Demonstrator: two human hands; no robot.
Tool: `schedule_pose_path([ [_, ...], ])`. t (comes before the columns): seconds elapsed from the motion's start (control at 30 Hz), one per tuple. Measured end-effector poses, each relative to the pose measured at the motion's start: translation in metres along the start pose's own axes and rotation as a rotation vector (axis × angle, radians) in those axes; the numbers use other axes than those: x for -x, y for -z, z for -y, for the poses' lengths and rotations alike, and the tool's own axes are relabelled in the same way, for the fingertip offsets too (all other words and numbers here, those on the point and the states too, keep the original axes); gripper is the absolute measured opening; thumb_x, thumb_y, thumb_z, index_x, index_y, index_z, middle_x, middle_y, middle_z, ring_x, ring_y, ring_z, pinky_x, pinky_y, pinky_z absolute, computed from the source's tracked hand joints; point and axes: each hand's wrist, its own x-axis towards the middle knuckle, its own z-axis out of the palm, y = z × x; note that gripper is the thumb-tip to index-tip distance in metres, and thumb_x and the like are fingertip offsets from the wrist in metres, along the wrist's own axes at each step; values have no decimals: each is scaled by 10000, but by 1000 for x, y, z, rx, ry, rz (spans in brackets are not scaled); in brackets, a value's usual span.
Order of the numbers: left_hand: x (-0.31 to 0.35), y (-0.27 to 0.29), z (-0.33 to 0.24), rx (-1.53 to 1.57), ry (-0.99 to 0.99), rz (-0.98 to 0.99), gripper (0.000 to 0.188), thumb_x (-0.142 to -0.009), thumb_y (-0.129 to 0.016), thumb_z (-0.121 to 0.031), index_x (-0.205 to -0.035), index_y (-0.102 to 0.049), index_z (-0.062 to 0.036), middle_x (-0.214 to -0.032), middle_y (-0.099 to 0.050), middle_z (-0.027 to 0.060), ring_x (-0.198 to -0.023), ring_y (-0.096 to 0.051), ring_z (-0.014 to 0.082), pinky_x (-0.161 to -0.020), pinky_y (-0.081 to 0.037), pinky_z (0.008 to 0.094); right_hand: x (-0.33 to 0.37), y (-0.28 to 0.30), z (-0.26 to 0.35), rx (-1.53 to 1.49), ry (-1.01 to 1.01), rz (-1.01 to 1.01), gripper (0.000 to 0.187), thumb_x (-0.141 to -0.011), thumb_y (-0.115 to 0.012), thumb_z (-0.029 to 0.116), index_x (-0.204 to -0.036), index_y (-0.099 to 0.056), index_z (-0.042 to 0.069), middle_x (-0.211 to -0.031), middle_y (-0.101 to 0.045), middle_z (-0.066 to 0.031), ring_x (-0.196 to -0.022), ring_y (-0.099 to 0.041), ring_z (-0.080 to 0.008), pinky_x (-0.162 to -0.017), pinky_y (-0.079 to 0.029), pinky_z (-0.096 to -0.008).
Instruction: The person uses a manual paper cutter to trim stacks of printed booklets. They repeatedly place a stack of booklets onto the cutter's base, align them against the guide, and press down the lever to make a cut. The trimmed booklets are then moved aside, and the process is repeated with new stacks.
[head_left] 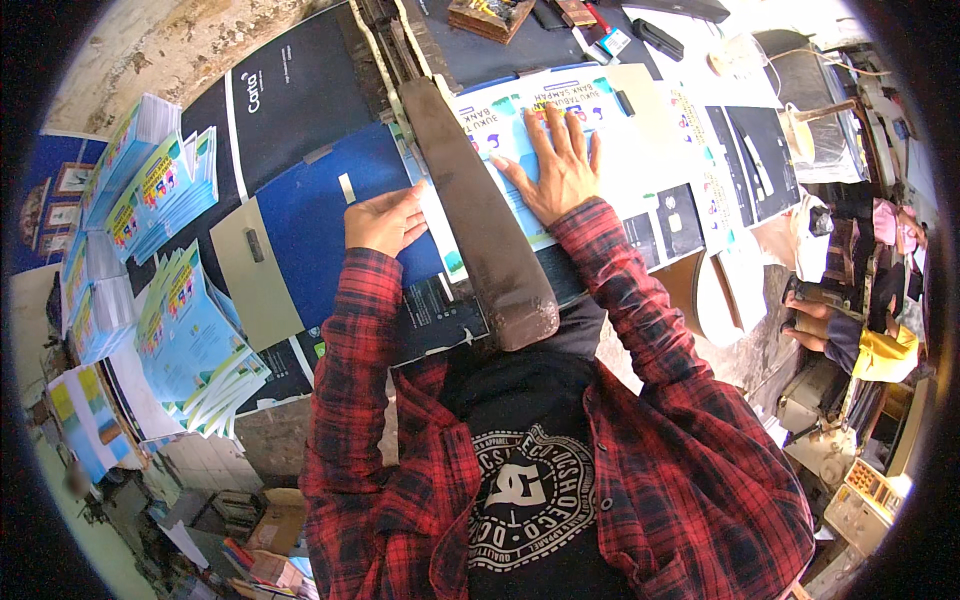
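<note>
A brown paper cutter arm (470,200) runs lengthwise between my two hands. My right hand (560,165) lies flat, fingers spread, on a printed light-blue booklet cover sheet (510,200) right of the arm. On the other side, my left hand (385,220) has its fingers curled, thumb and fingertips pinching the edge of the sheet's narrow strip (440,235) that shows past the arm. A blue board (310,225) lies beneath my left hand. The arm hides the middle of the sheet.
Stacks of printed booklets (165,190) and a fanned pile (190,320) stand at the left. A beige board (640,130) lies at the right. Farther back are a wooden block (490,15) and a black case (658,40). Another person's legs (815,320) show at far right.
</note>
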Motion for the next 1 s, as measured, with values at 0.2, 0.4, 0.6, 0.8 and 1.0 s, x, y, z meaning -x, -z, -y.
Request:
schedule_pose_path([
  [0.2, -1, 7, 0, 26, 7, 42, 304, -843, -765, -159, -1005, -670, 80, -949, -697, 153, -831, -695, 225, -766, -588, 351, -2, 4, 12, -25, -8, 9, 792, -865, -516, 676, -1467, -407, 174, -1526, -349, -136, -1431, -273, -355, -1150, -145, -590],
  [0.4, -16, 0, 8, 136, 6, 135, 296, -853, -747, -129, -1034, -658, 87, -993, -694, 168, -882, -697, 244, -801, -582, 367, -4, 3, -10, -14, -9, -5, 852, -843, -501, 721, -1452, -416, 131, -1506, -373, -173, -1428, -269, -387, -1137, -159, -604],
  [0.6, -17, 2, 20, 151, 21, 37, 306, -836, -766, -156, -994, -676, 91, -923, -702, 161, -801, -700, 216, -720, -587, 326, -5, -2, 31, -24, -38, 92, 880, -818, -531, 721, -1476, -383, 157, -1539, -323, -148, -1442, -230, -372, -1119, -113, -660],
  [0.8, 29, -19, 50, -847, -886, -262, 565, -833, -658, -184, -1353, -495, -34, -1351, -511, 155, -1216, -485, 343, -1029, -365, 487, 0, -13, 29, 91, -20, 3, 805, -822, -594, 616, -1493, -356, 241, -1559, -301, -97, -1452, -217, -337, -1110, -122, -671],
  [1.0, 33, -19, 72, -1184, -904, -281, 648, -861, -595, -331, -1428, -431, -62, -1510, -382, 67, -1376, -336, 347, -1099, -222, 612, -2, -12, 10, 63, 60, -60, 751, -835, -615, 574, -1469, -395, 236, -1528, -355, -110, -1426, -277, -349, -1131, -198, -589],
])
